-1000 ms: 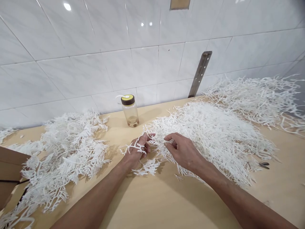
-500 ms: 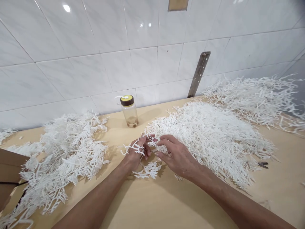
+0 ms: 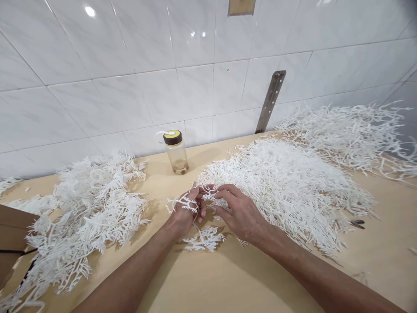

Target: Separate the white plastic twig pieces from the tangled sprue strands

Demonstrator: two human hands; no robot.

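My left hand (image 3: 187, 213) is closed around a white branching plastic twig (image 3: 185, 201), whose forked tips spread over the back of the hand. Facing it, my right hand (image 3: 243, 213) has its fingertips bent onto the right end of the same twig; the exact contact is partly hidden. Below the hands hangs or lies another white branched spray (image 3: 205, 239), with a thin stem rising toward my left hand. Just beyond my right hand spreads a large heap of thin white twigs (image 3: 286, 187).
A pile of white branched sprays (image 3: 97, 204) covers the left side, beside a cardboard box (image 3: 14, 239). At the back stands a clear jar (image 3: 177, 156) with a yellow-black lid. A metal bracket (image 3: 271, 102) leans against the tiled wall. More white twigs (image 3: 352, 134) lie back right, and small dark-handled snippers (image 3: 357, 224) right.
The white spray below my hands has shifted slightly down and right. My right fingers have moved in a little closer on the twig; my left hand stays almost still.
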